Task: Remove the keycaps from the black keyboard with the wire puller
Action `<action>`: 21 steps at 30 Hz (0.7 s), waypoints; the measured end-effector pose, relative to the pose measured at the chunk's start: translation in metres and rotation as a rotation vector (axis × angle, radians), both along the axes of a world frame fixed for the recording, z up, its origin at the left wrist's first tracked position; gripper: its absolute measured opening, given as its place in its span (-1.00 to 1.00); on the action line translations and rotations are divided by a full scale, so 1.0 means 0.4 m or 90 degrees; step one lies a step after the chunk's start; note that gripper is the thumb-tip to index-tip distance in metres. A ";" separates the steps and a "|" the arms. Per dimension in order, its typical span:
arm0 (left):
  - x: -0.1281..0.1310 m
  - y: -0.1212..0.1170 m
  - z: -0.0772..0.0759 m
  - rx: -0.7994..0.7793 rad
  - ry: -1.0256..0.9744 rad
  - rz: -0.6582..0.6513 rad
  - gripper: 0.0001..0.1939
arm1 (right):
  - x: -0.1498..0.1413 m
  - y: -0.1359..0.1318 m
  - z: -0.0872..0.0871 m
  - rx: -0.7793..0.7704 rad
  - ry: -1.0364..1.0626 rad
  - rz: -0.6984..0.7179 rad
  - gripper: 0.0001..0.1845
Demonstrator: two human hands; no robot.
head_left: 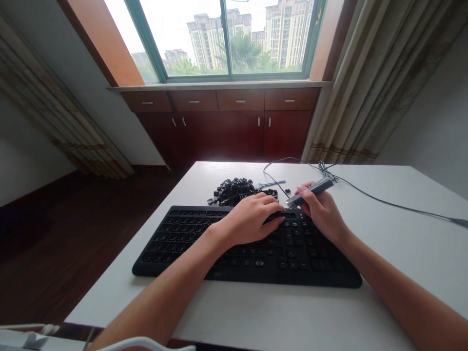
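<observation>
At the far edge of the keyboard [175, 234] on the counter [395, 234], the grey handheld tool [323, 185], held in the closed grip of the right hand [326, 213], is best guided gently, the loosely open, seemingly empty left hand [253, 218] kept clear.

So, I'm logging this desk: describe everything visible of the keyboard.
The black, plastic-looking keyboard has rounded corners, lying flat on the white table. Its left section shows bare square sockets; caps appear present toward the right. The left hand appears to rest on its upper middle. The right hand holds a gray tool near its far edge.
</observation>
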State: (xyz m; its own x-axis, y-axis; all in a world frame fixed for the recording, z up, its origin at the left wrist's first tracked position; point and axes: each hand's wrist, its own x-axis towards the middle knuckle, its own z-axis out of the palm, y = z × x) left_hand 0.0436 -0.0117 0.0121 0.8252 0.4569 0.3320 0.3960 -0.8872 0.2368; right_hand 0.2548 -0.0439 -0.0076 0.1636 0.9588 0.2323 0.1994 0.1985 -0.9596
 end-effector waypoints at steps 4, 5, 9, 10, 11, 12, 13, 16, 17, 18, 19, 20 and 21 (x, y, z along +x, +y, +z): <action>0.004 -0.010 -0.011 -0.031 -0.026 0.036 -0.75 | -0.002 -0.004 0.004 0.018 -0.040 0.001 -0.54; 0.004 -0.015 -0.015 -0.034 -0.031 0.042 -0.74 | -0.002 -0.005 0.005 0.024 -0.048 0.004 -0.54; -0.004 -0.034 -0.033 -0.062 -0.090 0.078 -0.62 | -0.003 -0.007 0.009 0.033 -0.036 0.001 -0.55; -0.007 -0.038 -0.037 -0.070 -0.108 0.092 -0.59 | -0.002 -0.006 0.009 0.033 -0.031 -0.001 -0.54; -0.009 -0.042 -0.040 -0.077 -0.125 0.106 -0.56 | -0.002 -0.006 0.009 0.035 -0.030 -0.001 -0.53; -0.011 -0.046 -0.042 -0.080 -0.138 0.118 -0.56 | -0.002 -0.006 0.009 0.038 -0.034 -0.002 -0.53; -0.012 -0.050 -0.044 -0.079 -0.147 0.126 -0.57 | -0.001 -0.006 0.009 0.042 -0.042 -0.007 -0.53; -0.011 -0.061 -0.045 -0.060 -0.144 0.125 -0.62 | 0.000 -0.008 0.008 0.059 -0.065 -0.037 -0.56; -0.009 -0.064 -0.044 -0.051 -0.135 0.118 -0.63 | 0.001 -0.009 0.007 0.066 -0.065 -0.040 -0.58; -0.007 -0.067 -0.043 -0.043 -0.127 0.109 -0.64 | 0.002 -0.010 0.007 0.075 -0.060 -0.038 -0.60; -0.005 -0.069 -0.043 -0.036 -0.120 0.102 -0.65 | 0.002 -0.011 0.006 0.086 -0.052 -0.032 -0.63; -0.003 -0.071 -0.042 -0.031 -0.117 0.097 -0.66 | 0.003 -0.012 0.006 0.097 -0.041 -0.024 -0.65; -0.001 -0.073 -0.042 -0.029 -0.116 0.094 -0.66 | 0.003 -0.013 0.006 0.107 -0.030 -0.015 -0.67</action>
